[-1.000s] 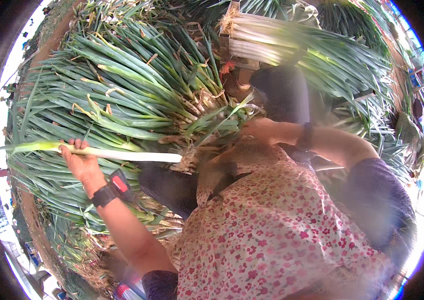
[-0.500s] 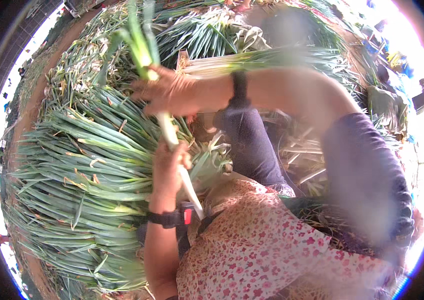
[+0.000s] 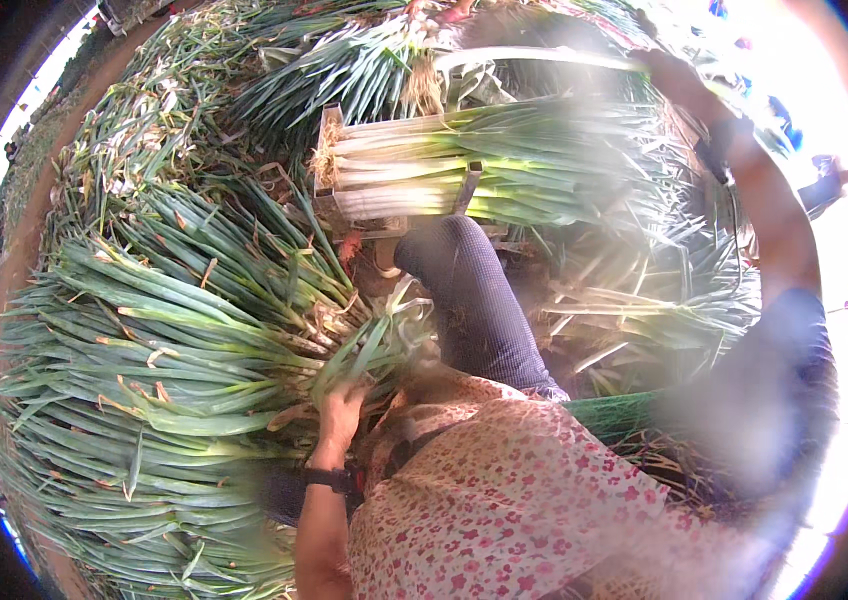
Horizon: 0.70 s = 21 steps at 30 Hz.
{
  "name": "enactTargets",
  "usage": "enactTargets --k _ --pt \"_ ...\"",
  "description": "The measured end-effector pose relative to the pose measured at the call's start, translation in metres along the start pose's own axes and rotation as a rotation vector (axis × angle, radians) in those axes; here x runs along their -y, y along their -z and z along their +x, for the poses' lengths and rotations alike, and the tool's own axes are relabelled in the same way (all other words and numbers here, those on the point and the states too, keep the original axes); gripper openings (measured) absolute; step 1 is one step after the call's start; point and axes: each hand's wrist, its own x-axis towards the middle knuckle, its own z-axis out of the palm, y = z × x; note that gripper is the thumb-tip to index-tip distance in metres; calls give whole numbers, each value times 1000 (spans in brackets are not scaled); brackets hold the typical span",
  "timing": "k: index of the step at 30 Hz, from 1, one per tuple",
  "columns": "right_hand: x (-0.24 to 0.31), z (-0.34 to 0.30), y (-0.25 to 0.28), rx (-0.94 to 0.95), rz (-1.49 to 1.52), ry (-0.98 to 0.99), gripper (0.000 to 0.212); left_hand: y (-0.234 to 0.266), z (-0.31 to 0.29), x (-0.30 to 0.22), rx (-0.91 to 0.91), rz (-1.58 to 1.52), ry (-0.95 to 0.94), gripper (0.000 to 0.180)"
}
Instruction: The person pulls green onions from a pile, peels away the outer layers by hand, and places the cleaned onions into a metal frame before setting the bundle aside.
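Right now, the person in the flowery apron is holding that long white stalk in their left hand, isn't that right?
Not quite, the hand is wrong. The head view shows the right hand holding the long white stalk; the left hand is at the leafy green pile. The flowery apron part is right.

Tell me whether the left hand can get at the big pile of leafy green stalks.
Most likely yes: the left hand is right at the pile, seemingly touching leaves, with nothing visible in between. The right hand, holding a long white stalk, is well clear.
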Motion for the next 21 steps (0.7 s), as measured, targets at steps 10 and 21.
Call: enactTargets --k 10,21 --pt "133 52 -110 169 314 132 53 0 -31 -11 3 -206 317 29" --pt "160 188 -320 -88 -86 817 36 37 -50 39 -424 -646 736 35"
